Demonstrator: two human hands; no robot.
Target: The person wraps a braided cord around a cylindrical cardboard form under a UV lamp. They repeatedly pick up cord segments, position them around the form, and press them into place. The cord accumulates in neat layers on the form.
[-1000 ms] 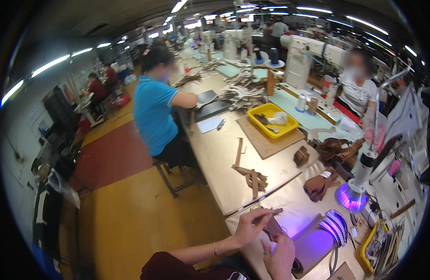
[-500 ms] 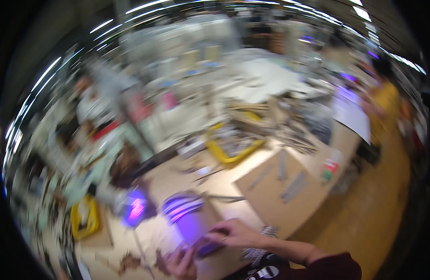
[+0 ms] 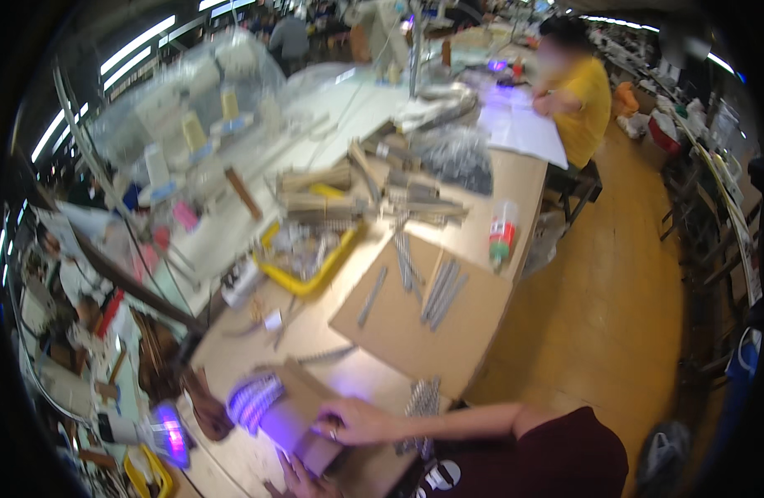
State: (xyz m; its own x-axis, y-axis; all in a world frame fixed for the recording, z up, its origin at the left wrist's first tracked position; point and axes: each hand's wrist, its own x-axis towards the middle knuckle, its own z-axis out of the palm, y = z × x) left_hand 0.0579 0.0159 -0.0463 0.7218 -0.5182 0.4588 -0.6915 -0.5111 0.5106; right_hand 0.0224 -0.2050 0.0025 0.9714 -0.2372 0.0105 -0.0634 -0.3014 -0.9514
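My right hand (image 3: 354, 420), a ring on one finger, lies flat on a brown sheet piece (image 3: 303, 415) at the near end of the workbench (image 3: 257, 340), washed in purple light. My left hand (image 3: 295, 481) shows only in part at the bottom edge, fingers against the same piece's near side. Its grip is hidden. A ribbed purple-lit part (image 3: 253, 400) sits just left of the piece. A toothed metal strip (image 3: 422, 400) lies by my right wrist.
A cardboard sheet (image 3: 415, 319) carries several grey metal strips (image 3: 440, 286). Beyond it are a yellow tray (image 3: 315, 270), stacked wooden pieces (image 3: 357, 191) and a red-and-green bottle (image 3: 502, 234). A person in a yellow shirt (image 3: 583, 100) sits farther along. The floor (image 3: 614, 315) is yellow.
The view has swung from one end of the bench to the other, blurred in between. Both hands have stayed on the brown piece under the purple light.
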